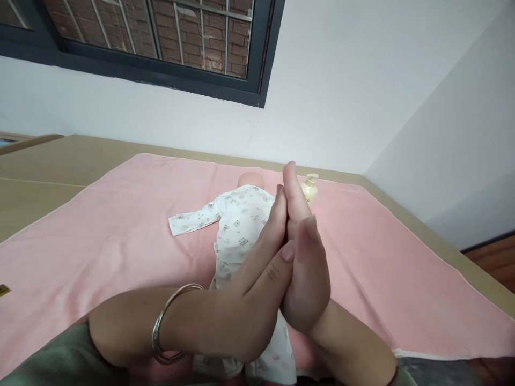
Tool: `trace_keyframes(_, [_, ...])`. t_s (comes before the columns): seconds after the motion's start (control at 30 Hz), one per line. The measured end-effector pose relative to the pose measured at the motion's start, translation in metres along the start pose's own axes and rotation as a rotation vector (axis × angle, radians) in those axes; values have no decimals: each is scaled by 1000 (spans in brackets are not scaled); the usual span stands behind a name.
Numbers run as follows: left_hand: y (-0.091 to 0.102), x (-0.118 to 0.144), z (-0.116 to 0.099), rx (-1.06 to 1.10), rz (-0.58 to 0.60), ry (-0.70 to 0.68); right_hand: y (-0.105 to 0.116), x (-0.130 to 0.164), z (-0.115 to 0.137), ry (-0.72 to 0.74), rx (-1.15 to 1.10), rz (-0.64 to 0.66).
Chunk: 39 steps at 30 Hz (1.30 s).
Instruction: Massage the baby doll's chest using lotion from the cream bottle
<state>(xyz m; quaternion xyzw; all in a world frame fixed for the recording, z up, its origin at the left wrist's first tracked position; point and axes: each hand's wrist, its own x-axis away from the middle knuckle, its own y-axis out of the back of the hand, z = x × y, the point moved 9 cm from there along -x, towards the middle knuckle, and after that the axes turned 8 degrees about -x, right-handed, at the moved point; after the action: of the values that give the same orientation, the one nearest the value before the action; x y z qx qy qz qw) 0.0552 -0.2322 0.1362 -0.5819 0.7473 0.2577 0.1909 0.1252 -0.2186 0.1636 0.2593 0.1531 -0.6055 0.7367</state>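
Note:
My left hand, with a silver bangle on its wrist, is pressed palm to palm against my right hand. The fingers of both hands are stretched out and point forward, and I see nothing held between them. Below and behind them a baby doll lies on a pink blanket, dressed in a white printed top and trousers. One sleeve reaches out to the left. My hands hide its other arm and part of its body. Only the rounded top of its head shows.
A cream pump bottle stands on the blanket just past my fingertips. The blanket covers a tan surface that meets a white wall. A dark-framed window with bars is above. A small yellow and black item lies at the left edge.

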Motion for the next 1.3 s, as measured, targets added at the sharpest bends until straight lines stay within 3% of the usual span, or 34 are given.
trace_keyframes(0.07, [-16, 1, -11, -97, 198, -103, -1, 4, -1, 16, 14, -14])
trace_keyframes(0.13, [-15, -2, -12, -101, 225, -105, -8, 8, 0, 45, 26, 13])
trace_keyframes(0.33, [18, -16, -2, 112, -21, 139, -42, 19, 20, 270, 116, 220])
trace_keyframes(0.47, [33, -29, 12, 187, -199, 290, -54, 24, 21, 157, 63, 378])
trace_keyframes(0.63, [57, -59, 56, 196, -363, 287, -38, 14, 15, 122, -155, 285])
trace_keyframes(0.77, [77, -80, 125, 67, -454, 400, 0, -24, -28, 76, -84, -28])
trace_keyframes(0.87, [83, -84, 168, -143, -475, 488, 16, -53, -80, -32, 145, -122])
trace_keyframes(0.97, [80, -82, 193, -334, -455, 476, 6, -70, -140, -188, 378, 34])
trace_keyframes(1.03, [76, -79, 203, -446, -435, 454, -5, -72, -167, -215, 512, 155])
trace_keyframes(1.17, [66, -75, 214, -586, -364, 392, -17, -71, -191, -153, 641, 331])
trace_keyframes(1.3, [61, -75, 215, -645, -346, 340, 6, -76, -212, -280, 670, 297])
